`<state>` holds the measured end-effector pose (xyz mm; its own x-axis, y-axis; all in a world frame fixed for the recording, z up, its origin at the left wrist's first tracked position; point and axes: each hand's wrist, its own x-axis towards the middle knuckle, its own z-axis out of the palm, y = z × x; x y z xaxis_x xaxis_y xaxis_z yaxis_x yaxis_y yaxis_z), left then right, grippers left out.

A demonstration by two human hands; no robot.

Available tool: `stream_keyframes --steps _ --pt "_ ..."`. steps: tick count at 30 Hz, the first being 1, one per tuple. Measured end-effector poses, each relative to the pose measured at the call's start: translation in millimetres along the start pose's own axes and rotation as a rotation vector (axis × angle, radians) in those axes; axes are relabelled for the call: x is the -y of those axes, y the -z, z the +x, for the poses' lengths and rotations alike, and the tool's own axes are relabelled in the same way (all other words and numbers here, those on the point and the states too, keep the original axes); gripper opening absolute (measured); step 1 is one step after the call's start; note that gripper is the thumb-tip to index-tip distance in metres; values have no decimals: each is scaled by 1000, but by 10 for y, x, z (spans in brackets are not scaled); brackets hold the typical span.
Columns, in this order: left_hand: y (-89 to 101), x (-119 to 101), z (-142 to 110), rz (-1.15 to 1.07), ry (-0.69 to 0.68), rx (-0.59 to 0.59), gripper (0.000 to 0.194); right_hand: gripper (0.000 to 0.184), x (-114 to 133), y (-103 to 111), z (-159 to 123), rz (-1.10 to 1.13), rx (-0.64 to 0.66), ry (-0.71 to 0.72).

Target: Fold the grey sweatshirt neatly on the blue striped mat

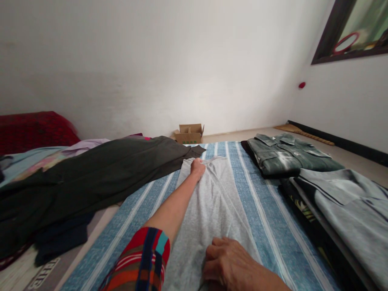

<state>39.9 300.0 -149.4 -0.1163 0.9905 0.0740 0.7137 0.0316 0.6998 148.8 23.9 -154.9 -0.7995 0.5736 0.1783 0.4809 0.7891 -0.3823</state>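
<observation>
Cloth, pale grey and thin [216,206], lies lengthwise down the middle of a blue bedspread with white stripes [247,178]. I see the left hand [197,169] reaching out from a bright striped sleeve [141,258] to the cloth's far edge, its fingers drawn together, apparently pinching the hem. Small creases fan out from that grip towards me. The right hand [226,262] is at the near part of the cloth, at the bottom of my view, back upward and fingers curled under; its fingertips are hidden, so I cannot tell whether they pinch or simply press.

I judge that thin fabric like this wants a light, even pull: hold the far hem at its corner rather than bunching it, keep the near hand low as an anchor, and stroke the creases outward with a flat palm. Tugging from one point would skew the edges. A long dark garment [115,165] lies close on the left, and folded clothes [295,155] sit to the right, so I would keep sideways sweeps short.
</observation>
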Motion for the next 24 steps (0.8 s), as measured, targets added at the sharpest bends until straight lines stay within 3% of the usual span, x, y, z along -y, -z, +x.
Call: stream_keyframes --steps 4,5,8,11,13,16,20,24 --pt "-42 7 31 52 -32 -26 37 3 17 259 -52 74 -299 -197" --pt "-50 6 36 63 -36 -28 35 7 -14 289 -55 33 -390 -282" --pt "-66 0 52 91 -46 -25 32 17 -192 236 -51 -92 -554 -549" --pt "-78 4 68 106 -54 -23 32 28 -382 88 -59 -23 -621 -736" --pt "-85 19 77 115 -59 -27 32 31 -448 34 -70 66 -642 -791" --pt "-83 40 93 147 -84 -29 32 24 -445 51 -79 77 -574 -823" --pt "-15 21 104 212 -166 -20 32 14 -369 96 -76 -127 -461 -784" --pt "147 -33 13 267 -310 5 35 24 -340 61 -79 -344 -439 -618"
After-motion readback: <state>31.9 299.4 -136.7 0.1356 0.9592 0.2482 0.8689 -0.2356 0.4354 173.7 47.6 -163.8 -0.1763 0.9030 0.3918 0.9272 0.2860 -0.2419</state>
